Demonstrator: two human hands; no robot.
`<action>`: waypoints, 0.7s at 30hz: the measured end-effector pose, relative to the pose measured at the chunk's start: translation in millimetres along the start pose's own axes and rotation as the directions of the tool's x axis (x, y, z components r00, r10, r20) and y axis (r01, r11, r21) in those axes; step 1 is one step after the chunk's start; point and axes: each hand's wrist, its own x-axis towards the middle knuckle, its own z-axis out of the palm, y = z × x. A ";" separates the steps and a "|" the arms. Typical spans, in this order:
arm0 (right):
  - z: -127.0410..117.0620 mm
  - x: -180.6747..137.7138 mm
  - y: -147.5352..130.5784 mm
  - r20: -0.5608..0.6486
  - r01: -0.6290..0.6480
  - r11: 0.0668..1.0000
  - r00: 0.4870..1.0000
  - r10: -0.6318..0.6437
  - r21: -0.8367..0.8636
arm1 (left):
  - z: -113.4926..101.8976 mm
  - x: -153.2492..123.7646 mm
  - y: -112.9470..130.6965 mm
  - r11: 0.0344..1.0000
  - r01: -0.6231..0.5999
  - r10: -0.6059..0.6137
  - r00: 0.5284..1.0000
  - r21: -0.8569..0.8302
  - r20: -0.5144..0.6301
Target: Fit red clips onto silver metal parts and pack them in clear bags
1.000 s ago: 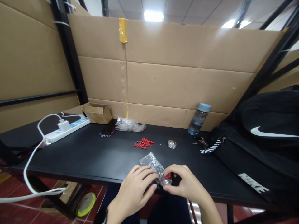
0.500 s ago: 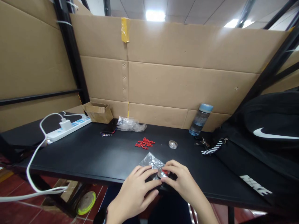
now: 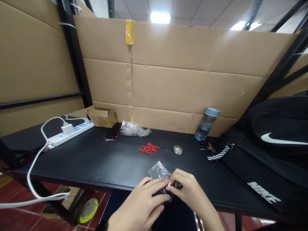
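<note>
A small clear plastic bag [image 3: 158, 169] lies at the front edge of the desk, its far end spread flat and its near end under my fingers. My left hand [image 3: 146, 203] is closed on the bag's near part from the left, fingertips meeting those of the other hand. With thumb and forefinger pinched, my right hand [image 3: 186, 186] grips a small red piece [image 3: 169, 182] at the bag's mouth; its shape is mostly hidden. Beyond the bag, a loose pile of thin red cord loops [image 3: 149, 148] lies on the black desk [image 3: 101, 163].
A roll of clear tape [image 3: 178, 149] lies right of the pile. Further back are crumpled plastic bags [image 3: 134, 129], a phone [image 3: 112, 132], an open cardboard box [image 3: 102, 116] and a water bottle [image 3: 206, 124]. A power strip [image 3: 72, 132] is left; keys [image 3: 210, 148] and a black backpack [image 3: 260, 160] are right.
Both hands have drawn slightly nearer to me and the bag has slid with them. My right fingertips have closed further round the red piece, so less of it shows.
</note>
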 end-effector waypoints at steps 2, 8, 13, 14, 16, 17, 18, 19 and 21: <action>0.1 0.1 -2.6 0.015 0.026 1.000 1.000 -0.026 0.005 | -1.1 0.6 0.4 1.000 -0.002 0.002 1.000 -0.020 -0.009; -5.8 -2.7 -7.4 0.078 0.110 0.989 0.990 -0.118 0.098 | 3.8 1.1 -1.4 0.998 0.038 -0.040 0.999 -0.056 -0.026; 4.1 2.1 6.0 -0.093 0.138 0.988 0.985 -0.144 -0.071 | 2.6 2.5 0.6 0.996 0.029 -0.028 1.000 -0.086 0.009; 6.0 3.6 8.5 -0.131 0.141 0.982 0.979 -0.157 -0.124 | 0.9 2.7 0.6 0.995 0.032 -0.031 0.999 -0.098 0.019; 8.2 6.3 11.1 -0.200 0.140 0.965 0.962 -0.186 -0.221 | -2.8 2.6 -0.4 0.993 0.042 -0.038 0.999 -0.113 0.036; 8.7 7.3 11.1 -0.217 0.140 0.956 0.956 -0.199 -0.257 | -4.4 2.3 -1.3 0.992 0.045 -0.041 0.998 -0.118 0.043; 9.0 8.1 10.2 -0.219 0.143 0.949 0.953 -0.209 -0.282 | -5.6 2.0 -2.5 0.991 0.046 -0.041 0.998 -0.123 0.047; 9.2 8.6 8.5 -0.208 0.151 0.942 0.953 -0.219 -0.299 | -6.4 1.5 -3.7 0.991 0.043 -0.037 0.998 -0.128 0.049; 10.2 8.7 4.0 -0.168 0.173 0.931 0.957 -0.236 -0.320 | -6.6 0.4 -5.7 0.990 0.032 -0.024 0.998 -0.140 0.052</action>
